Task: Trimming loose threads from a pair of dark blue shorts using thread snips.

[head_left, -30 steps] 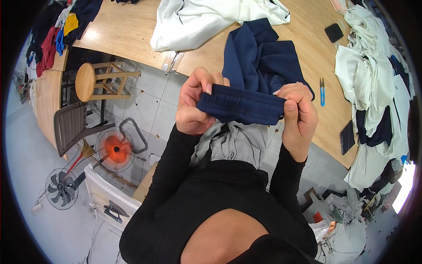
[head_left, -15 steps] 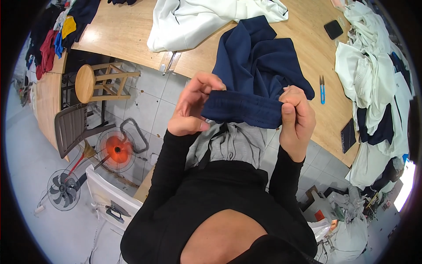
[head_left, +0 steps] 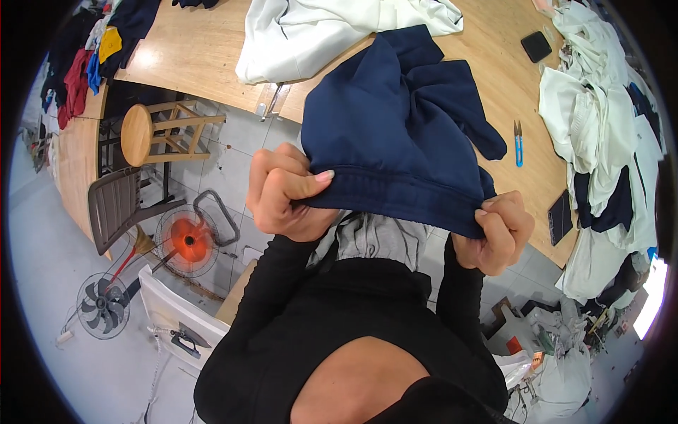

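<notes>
Navy blue pants (head_left: 402, 120) lie partly on the wooden table, with their elastic waistband raised over its near edge. My left hand (head_left: 286, 191) pinches the left end of the band, thumb on top. At the band's right end, my right hand (head_left: 498, 233) grips the fabric with curled fingers. Between the two hands the waistband is stretched out wide, slanting down to the right. Most of the fingertips behind the cloth are hidden.
White garments (head_left: 304, 35) lie at the table's far side, and more white clothing (head_left: 593, 134) is heaped along the right. Blue-handled thread snips (head_left: 519, 145), a dark phone-like object (head_left: 536, 46) and a dark flat piece (head_left: 560, 218) rest nearby. A stool (head_left: 138, 134) and fans (head_left: 187, 242) stand left.
Both hands have moved apart and lower, spreading the waistband wider. The left hand has closed on the band's end, and the pants' body is now pulled flatter.
</notes>
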Demonstrator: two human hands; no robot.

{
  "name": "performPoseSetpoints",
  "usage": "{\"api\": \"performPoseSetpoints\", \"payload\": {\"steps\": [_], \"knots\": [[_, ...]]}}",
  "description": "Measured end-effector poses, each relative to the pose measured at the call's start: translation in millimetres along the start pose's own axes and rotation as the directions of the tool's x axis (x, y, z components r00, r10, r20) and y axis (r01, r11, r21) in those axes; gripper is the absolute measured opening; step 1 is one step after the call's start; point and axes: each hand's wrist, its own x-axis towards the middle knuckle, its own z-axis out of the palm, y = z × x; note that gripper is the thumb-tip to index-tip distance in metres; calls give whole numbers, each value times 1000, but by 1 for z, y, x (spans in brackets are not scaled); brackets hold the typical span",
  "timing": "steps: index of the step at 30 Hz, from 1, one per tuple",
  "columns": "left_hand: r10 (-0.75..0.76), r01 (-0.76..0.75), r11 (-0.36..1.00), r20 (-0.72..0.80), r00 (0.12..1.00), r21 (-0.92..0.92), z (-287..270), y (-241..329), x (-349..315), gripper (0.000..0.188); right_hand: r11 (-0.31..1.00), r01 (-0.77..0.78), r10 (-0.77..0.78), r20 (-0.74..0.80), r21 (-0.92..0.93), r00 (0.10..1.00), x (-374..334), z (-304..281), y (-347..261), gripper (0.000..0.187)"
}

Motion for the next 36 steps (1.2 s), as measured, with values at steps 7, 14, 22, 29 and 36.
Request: {"api": "performPoseSetpoints", "payload": {"steps": [7,14,22,29,36], "knots": [[26,-26,1000,-16,1000,-11,0,-2,0,41,1000,-8,8,-29,-6,1000,-5,-2,4,48],[18,-19,1000,-35,999,-22,1,-1,-2,41,1000,17,-18,-36,-23,999,-6,-4,10,48],[2,-5,999,-57,998,-50,3,-3,-3,40,998,23,-27,-56,-63,998,-1,-2,9,45],[5,-15,996,-103,995,-90,6,-11,-4,45,995,37,-41,-47,-94,998,1,-3,14,40],[-61,39,984,-124,990,-172,8,-16,-10,49,986,19,-29,-62,-167,998,-1,-4,14,40]]}}
